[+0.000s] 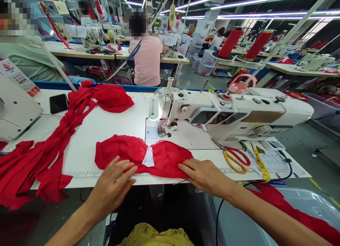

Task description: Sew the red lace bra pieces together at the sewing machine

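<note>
A red bra piece (170,157) lies spread on the white sewing table, with two padded cups and a lace upper edge. Between the cups sits a white triangular patch (149,157). My left hand (117,180) is over its lower left edge, fingers spread and lightly touching the cloth. At the right end, my right hand (203,175) has its fingers bent together on the red cloth. A thin metal tip (181,182) shows under that hand; whether it is held, I cannot tell. Behind the piece stands a white sewing machine (239,111), its lamp lit over the needle.
Scissors with red and orange handles (235,159) and a yellow tape measure (260,162) lie at right. Joined red bra pieces (66,129) trail over the table at left, near a phone (58,103). A plastic bin (300,200) stands lower right. A person in pink (147,58) sits ahead.
</note>
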